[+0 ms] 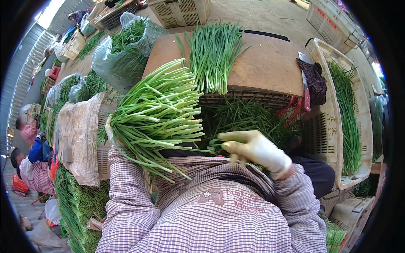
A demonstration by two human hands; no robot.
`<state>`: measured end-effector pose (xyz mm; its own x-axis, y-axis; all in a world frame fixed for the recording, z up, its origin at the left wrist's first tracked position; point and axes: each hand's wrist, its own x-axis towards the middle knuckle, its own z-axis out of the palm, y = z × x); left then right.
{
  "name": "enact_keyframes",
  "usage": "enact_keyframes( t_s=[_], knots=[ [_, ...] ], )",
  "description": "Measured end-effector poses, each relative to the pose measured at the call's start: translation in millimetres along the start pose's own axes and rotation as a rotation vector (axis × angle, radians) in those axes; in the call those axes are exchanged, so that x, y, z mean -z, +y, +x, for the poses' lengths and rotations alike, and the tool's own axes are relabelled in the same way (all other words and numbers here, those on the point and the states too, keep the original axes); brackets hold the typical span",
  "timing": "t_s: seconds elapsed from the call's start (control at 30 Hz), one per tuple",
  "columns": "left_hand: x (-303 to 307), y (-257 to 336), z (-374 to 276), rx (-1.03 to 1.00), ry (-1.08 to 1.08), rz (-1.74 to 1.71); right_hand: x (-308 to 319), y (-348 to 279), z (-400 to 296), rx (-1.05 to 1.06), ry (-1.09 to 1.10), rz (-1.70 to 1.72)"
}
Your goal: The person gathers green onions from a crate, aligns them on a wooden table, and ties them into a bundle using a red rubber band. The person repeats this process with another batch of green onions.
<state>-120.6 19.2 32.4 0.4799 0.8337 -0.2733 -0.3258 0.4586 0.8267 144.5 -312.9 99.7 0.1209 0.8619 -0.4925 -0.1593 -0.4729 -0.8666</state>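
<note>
My left hand (109,128), in a pale glove and mostly hidden by leaves, grips a large bunch of chives (161,110). Their pale cut stems fan out to the right, and some leaves droop over my forearm. My right hand (254,150), in a white glove with yellowish fingers, hovers to the right of the stems, blurred, its fingers partly spread. A scrap of green leaf shows at its fingertips; whether it is held is unclear. Another layer of chives (216,58) lies on the wooden board (265,63) ahead. Loose green leaves (246,117) fill the space below the board.
A cleaver (306,91) and a dark cloth (313,79) lie at the board's right edge. Further right, a plastic crate (338,182) holds chives. Plastic bags of greens (121,60) and a sack-covered crate (79,136) stand left. People (34,170) sit at far left.
</note>
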Motion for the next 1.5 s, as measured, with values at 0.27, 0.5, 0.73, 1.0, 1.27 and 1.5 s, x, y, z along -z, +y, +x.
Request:
enact_keyframes(
  t_s=[0.27,0.5,0.73,1.0,1.27,1.5],
  knots=[
    [33,-1,15,-0.034,-0.100,-0.005,-25,-5,17,0.105,-0.269,0.477],
    [27,-11,19,-0.061,-0.025,0.011,2,3,3,0.153,-0.136,0.214],
    [25,-5,25,0.003,-0.067,-0.133,-19,-13,7,0.228,-0.235,0.435],
    [24,-9,33,0.030,-0.038,-0.219,-26,-20,37,0.302,0.161,0.168],
    [16,-10,33,0.054,-0.069,-0.288,-26,-4,71,0.141,-0.023,0.506],
    [14,-14,34,0.065,-0.097,-0.301,-50,-16,76,0.093,0.192,0.252]
  ],
)
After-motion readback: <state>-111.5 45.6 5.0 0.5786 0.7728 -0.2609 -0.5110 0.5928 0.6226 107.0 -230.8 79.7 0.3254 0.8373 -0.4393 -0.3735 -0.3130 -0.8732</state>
